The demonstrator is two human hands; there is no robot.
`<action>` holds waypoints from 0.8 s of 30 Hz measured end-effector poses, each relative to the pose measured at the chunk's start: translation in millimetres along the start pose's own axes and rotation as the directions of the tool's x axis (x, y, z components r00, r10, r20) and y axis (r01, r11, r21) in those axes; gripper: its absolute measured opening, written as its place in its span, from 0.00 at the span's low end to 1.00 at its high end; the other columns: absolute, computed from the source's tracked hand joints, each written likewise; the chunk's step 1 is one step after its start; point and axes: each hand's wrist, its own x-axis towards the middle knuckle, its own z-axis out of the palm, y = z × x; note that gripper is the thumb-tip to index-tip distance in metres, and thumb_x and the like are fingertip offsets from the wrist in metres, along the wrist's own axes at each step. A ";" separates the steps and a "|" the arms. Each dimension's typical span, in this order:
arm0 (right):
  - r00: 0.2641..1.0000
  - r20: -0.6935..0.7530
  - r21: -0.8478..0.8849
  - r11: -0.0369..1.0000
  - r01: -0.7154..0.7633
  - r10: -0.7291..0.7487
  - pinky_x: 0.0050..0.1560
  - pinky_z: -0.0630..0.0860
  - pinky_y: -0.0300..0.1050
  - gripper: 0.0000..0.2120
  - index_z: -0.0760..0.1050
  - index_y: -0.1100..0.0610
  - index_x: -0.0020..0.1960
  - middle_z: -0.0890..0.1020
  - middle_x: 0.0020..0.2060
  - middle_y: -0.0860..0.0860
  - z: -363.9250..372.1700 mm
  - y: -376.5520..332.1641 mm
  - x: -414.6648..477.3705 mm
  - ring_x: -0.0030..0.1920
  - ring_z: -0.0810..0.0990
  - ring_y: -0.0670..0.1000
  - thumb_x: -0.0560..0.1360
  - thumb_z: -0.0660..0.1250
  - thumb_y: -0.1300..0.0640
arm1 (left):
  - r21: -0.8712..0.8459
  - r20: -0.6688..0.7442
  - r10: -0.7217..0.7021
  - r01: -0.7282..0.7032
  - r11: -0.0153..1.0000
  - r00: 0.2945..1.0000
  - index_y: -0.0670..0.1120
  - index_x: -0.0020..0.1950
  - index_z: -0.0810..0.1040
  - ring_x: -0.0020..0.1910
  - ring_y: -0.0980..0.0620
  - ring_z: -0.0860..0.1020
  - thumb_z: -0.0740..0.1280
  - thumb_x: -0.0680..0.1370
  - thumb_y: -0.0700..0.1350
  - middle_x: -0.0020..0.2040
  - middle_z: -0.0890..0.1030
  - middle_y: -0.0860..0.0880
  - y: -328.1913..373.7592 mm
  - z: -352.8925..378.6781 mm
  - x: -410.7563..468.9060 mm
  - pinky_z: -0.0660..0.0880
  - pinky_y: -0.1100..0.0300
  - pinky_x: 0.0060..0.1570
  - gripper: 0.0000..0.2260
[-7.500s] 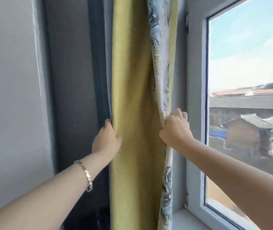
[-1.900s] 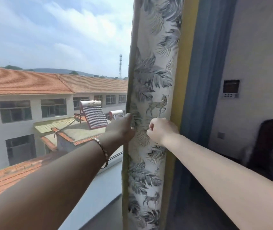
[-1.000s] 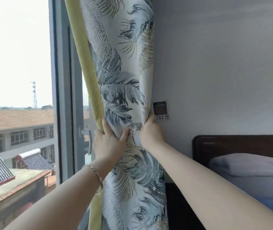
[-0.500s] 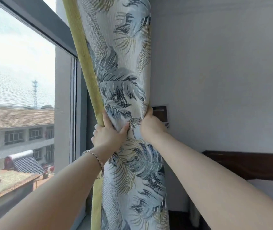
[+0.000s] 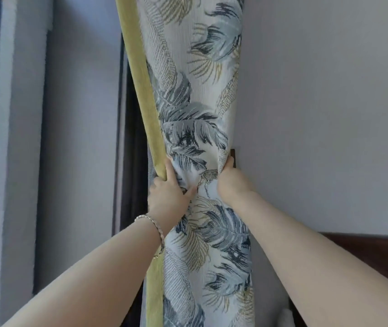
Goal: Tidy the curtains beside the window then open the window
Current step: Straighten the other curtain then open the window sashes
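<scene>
While the leaf-patterned curtain [image 5: 195,128] hangs bunched against the wall [image 5: 325,102], it is pinched in at its waist between both hands. The yellow edge is gripped by the left hand [image 5: 168,197], a bracelet [image 5: 151,224] seen on that wrist, and the right side is clutched by the right hand [image 5: 229,179], just above a dark headboard [image 5: 374,253].

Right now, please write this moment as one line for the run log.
step: tidy curtains | left hand: shut on curtain | right hand: shut on curtain | curtain: bunched beside wall | window: not yet opened
</scene>
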 end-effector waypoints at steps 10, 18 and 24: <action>0.992 -0.085 0.078 0.992 0.099 -0.092 0.52 0.74 0.54 0.26 0.53 0.63 0.72 0.79 0.57 0.62 106.9 64.7 172.1 0.56 0.79 0.63 0.76 0.54 0.66 | -0.020 -0.036 -0.026 0.025 0.999 0.999 0.54 0.76 0.36 0.64 0.37 0.67 0.61 0.73 0.64 0.68 0.64 0.36 10.7 147.8 152.3 0.71 0.45 0.56 0.43; 0.981 -0.023 0.126 0.973 0.195 -0.194 0.52 0.73 0.53 0.26 0.52 0.64 0.72 0.78 0.58 0.63 202.0 104.5 311.0 0.57 0.78 0.63 0.76 0.53 0.67 | 0.081 0.075 -0.091 0.085 0.993 0.993 0.56 0.75 0.34 0.68 0.36 0.64 0.62 0.74 0.63 0.72 0.62 0.37 2.5 243.8 266.6 0.70 0.45 0.61 0.43; 0.971 0.008 0.200 0.952 0.232 -0.238 0.40 0.67 0.49 0.19 0.59 0.63 0.65 0.81 0.50 0.62 273.3 127.0 343.7 0.45 0.80 0.62 0.74 0.52 0.69 | 0.152 0.195 -0.173 0.145 0.978 0.965 0.56 0.72 0.28 0.70 0.37 0.60 0.58 0.75 0.64 0.73 0.57 0.36 -24.9 307.1 279.2 0.64 0.45 0.65 0.42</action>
